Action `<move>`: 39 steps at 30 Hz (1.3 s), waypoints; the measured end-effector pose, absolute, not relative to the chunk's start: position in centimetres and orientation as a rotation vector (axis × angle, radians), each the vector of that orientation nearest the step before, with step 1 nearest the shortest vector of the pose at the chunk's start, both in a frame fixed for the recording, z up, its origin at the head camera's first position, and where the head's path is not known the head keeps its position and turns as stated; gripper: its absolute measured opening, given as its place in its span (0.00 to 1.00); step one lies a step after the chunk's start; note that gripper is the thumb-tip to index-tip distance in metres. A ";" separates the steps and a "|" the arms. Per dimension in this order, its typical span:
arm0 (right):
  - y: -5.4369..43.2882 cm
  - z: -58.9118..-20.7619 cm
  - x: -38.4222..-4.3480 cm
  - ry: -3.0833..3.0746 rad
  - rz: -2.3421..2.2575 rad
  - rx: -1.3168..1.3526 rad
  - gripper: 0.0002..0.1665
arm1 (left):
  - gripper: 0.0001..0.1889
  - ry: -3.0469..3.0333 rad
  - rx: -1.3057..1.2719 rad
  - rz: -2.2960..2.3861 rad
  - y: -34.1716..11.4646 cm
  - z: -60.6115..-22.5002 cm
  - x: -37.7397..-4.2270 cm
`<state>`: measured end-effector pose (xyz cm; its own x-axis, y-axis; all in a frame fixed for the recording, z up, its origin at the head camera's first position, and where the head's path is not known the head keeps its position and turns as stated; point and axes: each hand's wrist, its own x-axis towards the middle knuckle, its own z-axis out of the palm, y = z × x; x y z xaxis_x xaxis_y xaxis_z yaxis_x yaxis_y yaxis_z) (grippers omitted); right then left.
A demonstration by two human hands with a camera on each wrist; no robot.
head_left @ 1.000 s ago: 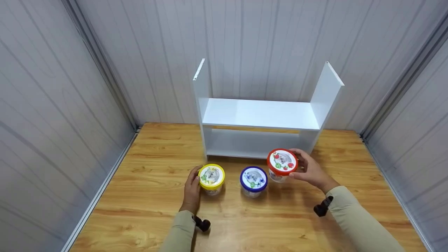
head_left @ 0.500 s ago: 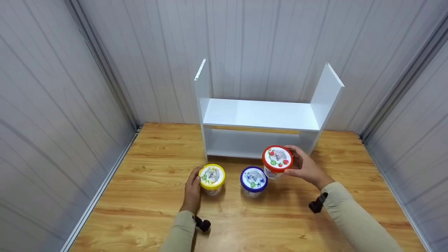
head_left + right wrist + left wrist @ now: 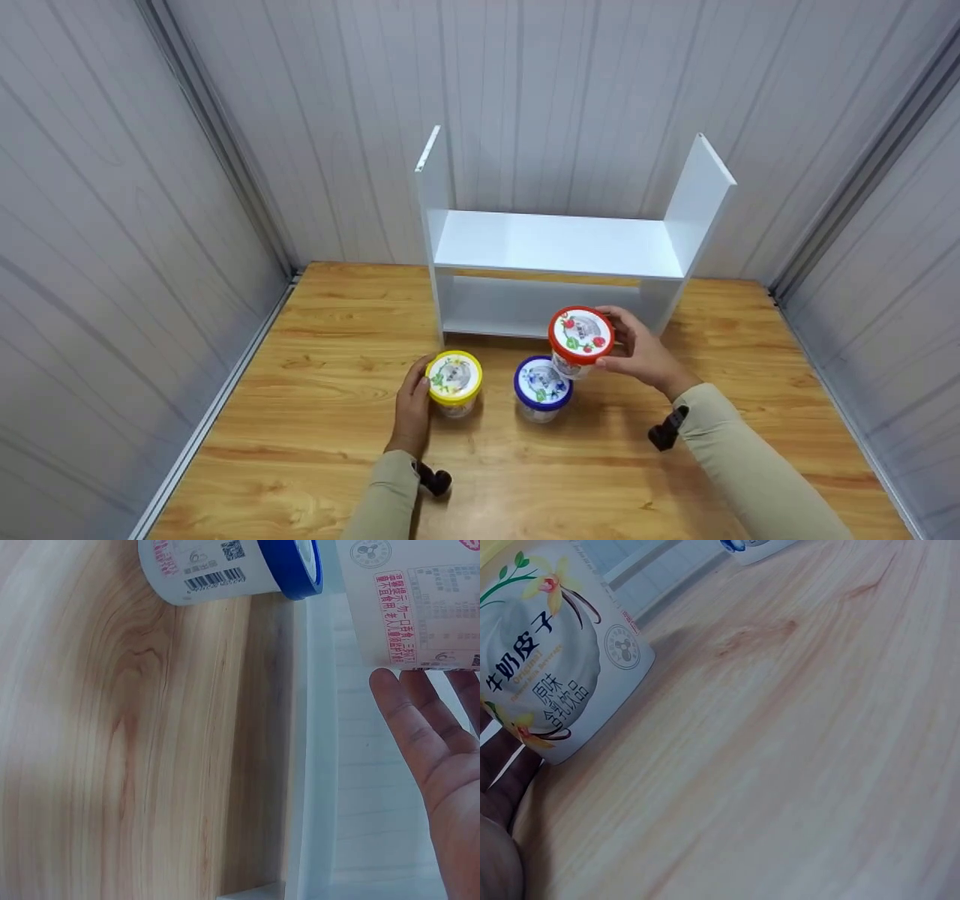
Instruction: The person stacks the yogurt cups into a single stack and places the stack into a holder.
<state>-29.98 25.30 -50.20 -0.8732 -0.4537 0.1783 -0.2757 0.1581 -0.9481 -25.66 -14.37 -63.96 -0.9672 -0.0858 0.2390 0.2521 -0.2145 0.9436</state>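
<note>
My left hand (image 3: 412,405) rests on the wood table with its thumb and fingers round the left side of a yellow-lidded drink cup (image 3: 454,379). Flower pictures and dark print mark that cup's white side (image 3: 547,660). In the head view, my right hand (image 3: 637,352) holds a red-lidded cup (image 3: 581,334) upright by its right side, tilted slightly, raised above the table. Its fingers (image 3: 412,727) meet the printed wall in the right wrist view. A blue-lidded cup (image 3: 541,386) stands between, partly overlapped by the red-lidded one in the head view.
Behind the cups stands a white two-level shelf (image 3: 559,244) with tall side panels (image 3: 697,202). Its front edge lies close beyond the cups. Pale panelled walls (image 3: 555,97) enclose the back and both sides of the table (image 3: 352,315).
My right hand has carried the red-lidded cup leftward and a little toward the shelf, from right of the blue-lidded cup to partly over it in view. The left hand stays put.
</note>
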 end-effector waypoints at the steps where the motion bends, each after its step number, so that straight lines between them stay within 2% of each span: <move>1: 25.1 -50.1 -30.0 2.270 -1.811 -0.723 0.49 | 0.23 -1.821 -0.192 -2.272 -14.4 -64.0 -25.7; 21: 23.2 -50.1 -30.3 2.285 -1.771 -0.702 0.49 | 0.23 -1.894 -0.146 -2.201 -14.2 -63.8 -25.6; 31: 22.0 -50.2 -30.5 2.196 -1.819 -0.758 0.50 | 0.22 -1.953 -0.150 -2.126 -14.0 -60.7 -24.0; 39: 21.3 -50.3 -30.7 2.199 -1.797 -0.766 0.51 | 0.22 -1.922 -0.137 -2.149 -14.0 -61.8 -24.7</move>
